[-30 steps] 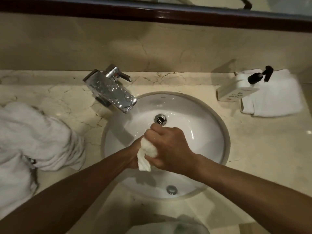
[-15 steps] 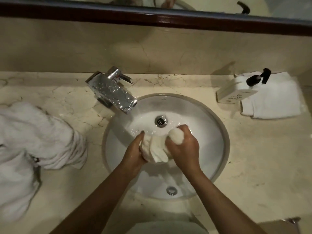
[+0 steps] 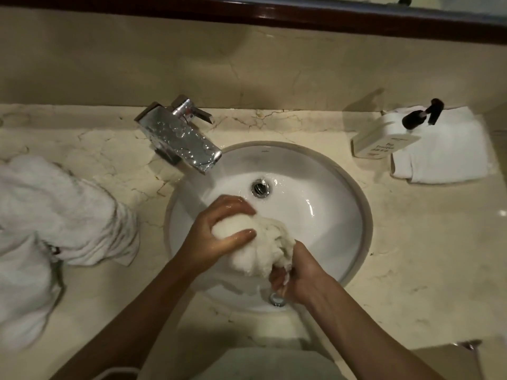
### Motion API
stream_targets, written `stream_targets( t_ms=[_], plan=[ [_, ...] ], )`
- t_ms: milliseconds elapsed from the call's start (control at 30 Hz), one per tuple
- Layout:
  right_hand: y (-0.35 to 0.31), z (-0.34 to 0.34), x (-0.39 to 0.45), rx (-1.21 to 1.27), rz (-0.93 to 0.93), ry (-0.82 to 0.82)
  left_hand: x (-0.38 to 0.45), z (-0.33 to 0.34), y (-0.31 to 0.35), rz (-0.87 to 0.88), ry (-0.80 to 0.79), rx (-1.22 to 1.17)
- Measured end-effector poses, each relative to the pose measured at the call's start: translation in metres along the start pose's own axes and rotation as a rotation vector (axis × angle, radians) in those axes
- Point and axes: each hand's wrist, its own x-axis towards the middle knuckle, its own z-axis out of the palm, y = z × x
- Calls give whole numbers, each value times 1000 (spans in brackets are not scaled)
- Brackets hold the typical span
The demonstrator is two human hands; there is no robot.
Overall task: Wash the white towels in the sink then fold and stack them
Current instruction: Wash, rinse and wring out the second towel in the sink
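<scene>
Head view, looking down: over the sink (image 3: pixel 354 215), the left hand (image 3: pixel 219 237) grips one end of a wet white towel (image 3: pixel 263 248) and the right hand (image 3: pixel 299 281) clenches the other, likely wringing it. Left of the sink, crumpled towels (image 3: pixel 55 215) wait on the worktop (image 3: pixel 411 270); right, a folded towel (image 3: pixel 450 149).

Towel pile (image 3: pixel 49 215): left of the sink (image 3: pixel 329 187), cut by the frame edge.
Bottle (image 3: pixel 384 138) label: print too small to read.
Overflow ring (image 3: pixel 277 298): half hidden under right hand (image 3: pixel 299 278).
</scene>
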Motion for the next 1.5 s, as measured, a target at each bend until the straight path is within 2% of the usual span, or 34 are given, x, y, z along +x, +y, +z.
stream_targets(
  t_ms=[33, 100, 233, 333, 400, 433, 500, 567, 633, 700, 767, 800, 867, 900, 967, 1033, 1100, 1167, 1233, 1300, 1367, 1433, 1500],
  plan=[
    [-1, 4, 0, -47, -28, 26, 5, 1, 0, 4, 49, 55],
    [-3, 11, 4, -47, -130, 102, 10, 6, -6, -109, 163, 2],
    [-9, 27, 7, 27, -499, 258, 16, 30, -22, -348, 467, -143],
    [-16, 37, -2, -307, -879, 529, 17, 53, -26, -593, 695, -356],
    [-22, 43, -12, -500, -1097, 571, 19, 68, -24, -787, 841, -543],
    [-24, 45, -17, -553, -1167, 565, 20, 72, -25, -880, 866, -636],
    [-24, 46, -17, -599, -1298, 552, 26, 74, -31, -1018, 775, -829],
    [-21, 45, -13, -674, -1496, 576, 33, 73, -42, -1077, 617, -934],
    [-20, 42, -9, -778, -1634, 603, 34, 72, -51, -1080, 527, -921],
    [-23, 36, -8, -824, -1609, 597, 31, 74, -57, -1113, 543, -897],
    [-25, 31, -5, -772, -1422, 563, 28, 73, -54, -1061, 597, -922],
    [-26, 29, -2, -687, -1305, 569, 26, 72, -50, -1015, 650, -896],
    [-28, 24, 3, -356, -1044, 523, 18, 69, -37, -837, 728, -791],
    [-29, 21, 6, -152, -890, 473, 11, 67, -26, -700, 707, -678],
    [-29, 16, 11, 134, -545, 294, -10, 63, -6, -413, 529, -365],
    [-26, 12, 10, 233, -297, 143, -23, 57, -3, -253, 376, -139],
    [-24, 12, 4, 215, -185, 29, -19, 45, -7, -177, 331, -15],
    [-21, 14, -4, 197, -167, -57, -8, 40, -9, -134, 350, 72],
    [-18, 19, -4, 238, -180, -65, 0, 40, -11, -133, 387, 59],
    [-17, 25, 2, 250, -258, 77, 4, 46, -10, -193, 430, -63],
    [-12, 32, 11, 149, -476, 243, 7, 55, -12, -357, 569, -258],
    [-11, 37, 13, 20, -743, 483, 14, 62, -18, -589, 711, -514],
    [-14, 44, 3, -154, -984, 586, 22, 63, -24, -772, 710, -696]
  ],
)
